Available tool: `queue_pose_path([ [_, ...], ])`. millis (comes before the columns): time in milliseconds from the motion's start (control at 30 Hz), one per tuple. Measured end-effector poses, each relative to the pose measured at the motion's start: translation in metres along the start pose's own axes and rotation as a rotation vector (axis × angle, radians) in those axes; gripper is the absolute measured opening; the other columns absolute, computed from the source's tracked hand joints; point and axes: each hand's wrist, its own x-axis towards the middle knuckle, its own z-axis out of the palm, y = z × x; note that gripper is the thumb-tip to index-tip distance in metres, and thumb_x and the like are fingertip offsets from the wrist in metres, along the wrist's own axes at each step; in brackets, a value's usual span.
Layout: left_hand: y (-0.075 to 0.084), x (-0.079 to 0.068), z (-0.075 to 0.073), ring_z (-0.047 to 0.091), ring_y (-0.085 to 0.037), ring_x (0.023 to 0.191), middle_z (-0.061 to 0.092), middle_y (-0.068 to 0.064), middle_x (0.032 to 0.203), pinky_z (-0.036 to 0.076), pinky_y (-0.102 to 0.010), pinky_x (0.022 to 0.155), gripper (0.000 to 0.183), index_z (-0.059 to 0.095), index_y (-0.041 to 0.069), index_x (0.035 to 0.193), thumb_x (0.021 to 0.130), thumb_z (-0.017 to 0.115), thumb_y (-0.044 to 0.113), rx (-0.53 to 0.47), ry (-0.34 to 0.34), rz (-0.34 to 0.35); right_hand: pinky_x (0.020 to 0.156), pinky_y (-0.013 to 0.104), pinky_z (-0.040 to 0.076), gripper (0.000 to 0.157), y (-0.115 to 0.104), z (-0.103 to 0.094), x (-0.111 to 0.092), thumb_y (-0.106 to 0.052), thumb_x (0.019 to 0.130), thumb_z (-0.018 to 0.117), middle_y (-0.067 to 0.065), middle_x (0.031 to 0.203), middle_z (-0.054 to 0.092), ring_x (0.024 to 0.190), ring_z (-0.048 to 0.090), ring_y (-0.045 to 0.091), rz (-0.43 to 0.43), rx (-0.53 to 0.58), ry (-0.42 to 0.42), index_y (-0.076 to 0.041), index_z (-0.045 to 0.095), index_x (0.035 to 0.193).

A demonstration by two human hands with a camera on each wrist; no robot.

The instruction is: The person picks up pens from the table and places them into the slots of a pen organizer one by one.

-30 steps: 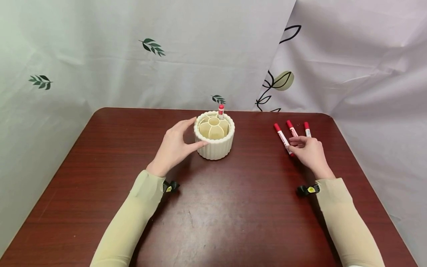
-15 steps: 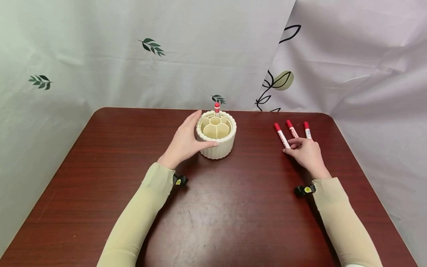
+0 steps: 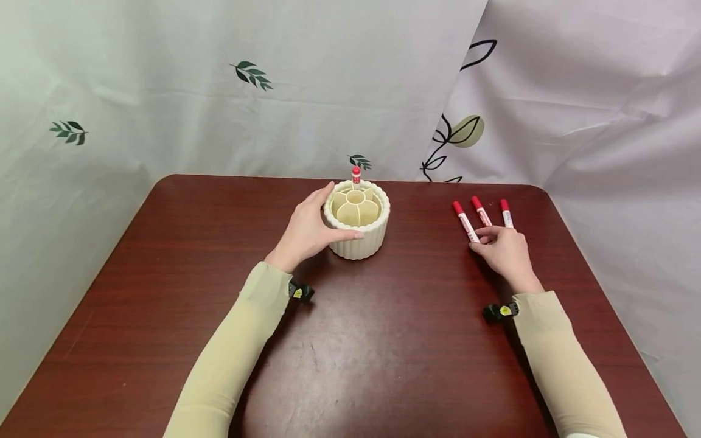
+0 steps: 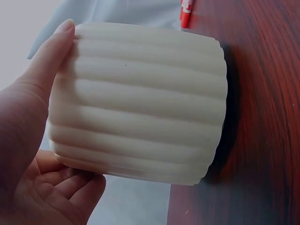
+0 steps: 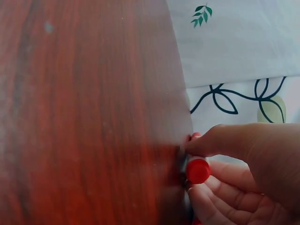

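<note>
A cream, ribbed pen holder with petal-shaped compartments stands upright at the back middle of the table. One red-capped marker sticks up from its rear compartment. My left hand grips the holder from the left; the left wrist view has the thumb on one side of the ribbed wall and curled fingers on the other. Farther right, my right hand pinches a white marker with a red cap between thumb and fingers. Its round red end faces the right wrist camera.
Two more red-capped markers, one in the middle and one at the right, lie just beyond my right hand, partly hidden by it. The dark red wooden table ends at a pale leaf-printed curtain.
My left hand has moved right and farther around the holder, which has turned and shifted slightly right; its marker now stands farther left in it. My right fingers have drawn in on the leftmost marker.
</note>
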Motion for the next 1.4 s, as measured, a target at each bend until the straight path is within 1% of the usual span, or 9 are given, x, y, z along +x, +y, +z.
queue_pose_path([
  [200, 0.001, 0.001, -0.001, 0.038, -0.012, 0.126, 0.043, 0.002, 0.14, 0.034, -0.028, 0.1, 0.12, 0.034, 0.012, 0.146, 0.051, 0.075, 0.072, 0.005, -0.012, -0.009, 0.064, 0.031, 0.04, 0.023, 0.001, -0.001, -0.002, -0.017, 0.08, 0.071, 0.008, 0.076, 0.066, 0.065, 0.06, 0.016, -0.011, 0.033, 0.079, -0.003, 0.072, 0.099],
  [300, 0.001, 0.001, -0.002, 0.038, -0.013, 0.126, 0.043, 0.002, 0.14, 0.033, -0.028, 0.1, 0.12, 0.034, 0.013, 0.146, 0.05, 0.075, 0.073, 0.007, -0.009, -0.015, 0.061, 0.027, 0.041, 0.024, 0.002, -0.003, -0.001, -0.017, 0.08, 0.07, 0.007, 0.078, 0.067, 0.065, 0.06, 0.013, -0.021, 0.035, 0.094, -0.004, 0.072, 0.1],
  [500, 0.0, 0.001, -0.001, 0.037, -0.014, 0.126, 0.042, 0.005, 0.14, 0.033, -0.031, 0.101, 0.12, 0.034, 0.013, 0.146, 0.05, 0.073, 0.075, 0.023, -0.014, -0.034, 0.059, 0.019, 0.042, 0.026, 0.0, -0.007, 0.0, -0.018, 0.081, 0.07, 0.009, 0.081, 0.068, 0.067, 0.062, 0.014, -0.006, 0.063, 0.111, -0.004, 0.072, 0.102],
  [567, 0.001, 0.002, -0.002, 0.037, -0.014, 0.126, 0.042, 0.005, 0.14, 0.033, -0.031, 0.101, 0.12, 0.034, 0.013, 0.146, 0.05, 0.073, 0.075, 0.028, -0.014, -0.034, 0.058, 0.015, 0.041, 0.026, -0.001, -0.009, 0.0, -0.018, 0.08, 0.071, 0.009, 0.082, 0.068, 0.066, 0.062, 0.009, 0.0, 0.082, 0.124, -0.005, 0.072, 0.103],
  [700, 0.001, 0.002, -0.002, 0.037, -0.014, 0.126, 0.042, 0.005, 0.14, 0.032, -0.03, 0.101, 0.12, 0.034, 0.015, 0.146, 0.05, 0.073, 0.075, 0.031, -0.013, -0.034, 0.058, 0.011, 0.042, 0.028, -0.006, -0.013, -0.001, -0.021, 0.081, 0.072, 0.01, 0.084, 0.069, 0.062, 0.057, -0.006, 0.0, 0.127, 0.146, -0.005, 0.072, 0.103],
  [800, 0.001, 0.002, -0.002, 0.037, -0.013, 0.126, 0.042, 0.004, 0.14, 0.032, -0.029, 0.101, 0.12, 0.034, 0.015, 0.146, 0.049, 0.074, 0.074, 0.027, -0.01, -0.029, 0.057, 0.01, 0.043, 0.029, -0.011, -0.017, -0.001, -0.023, 0.08, 0.072, 0.01, 0.084, 0.069, 0.061, 0.055, -0.01, -0.004, 0.165, 0.163, -0.006, 0.073, 0.103],
  [933, 0.001, 0.002, -0.002, 0.038, -0.013, 0.126, 0.043, 0.003, 0.14, 0.034, -0.029, 0.101, 0.121, 0.035, 0.013, 0.146, 0.049, 0.075, 0.074, 0.019, -0.007, -0.024, 0.056, 0.011, 0.044, 0.027, -0.018, -0.021, -0.003, -0.024, 0.08, 0.072, 0.008, 0.083, 0.069, 0.063, 0.058, -0.005, -0.01, 0.207, 0.189, -0.008, 0.074, 0.102],
  [1167, 0.0, 0.001, -0.001, 0.039, -0.012, 0.125, 0.044, 0.002, 0.139, 0.034, -0.028, 0.1, 0.121, 0.036, 0.01, 0.145, 0.049, 0.075, 0.074, 0.016, -0.004, -0.018, 0.054, 0.016, 0.044, 0.025, -0.026, -0.025, -0.006, -0.029, 0.082, 0.071, 0.003, 0.08, 0.069, 0.063, 0.059, 0.007, -0.005, 0.227, 0.213, -0.014, 0.074, 0.101],
  [1400, 0.001, 0.001, -0.002, 0.039, -0.011, 0.125, 0.044, 0.002, 0.139, 0.035, -0.028, 0.099, 0.12, 0.037, 0.01, 0.145, 0.049, 0.076, 0.072, 0.004, -0.003, -0.016, 0.053, 0.016, 0.044, 0.024, -0.035, -0.028, -0.008, -0.029, 0.08, 0.072, 0.002, 0.077, 0.068, 0.063, 0.058, 0.011, -0.009, 0.279, 0.234, -0.016, 0.075, 0.101],
])
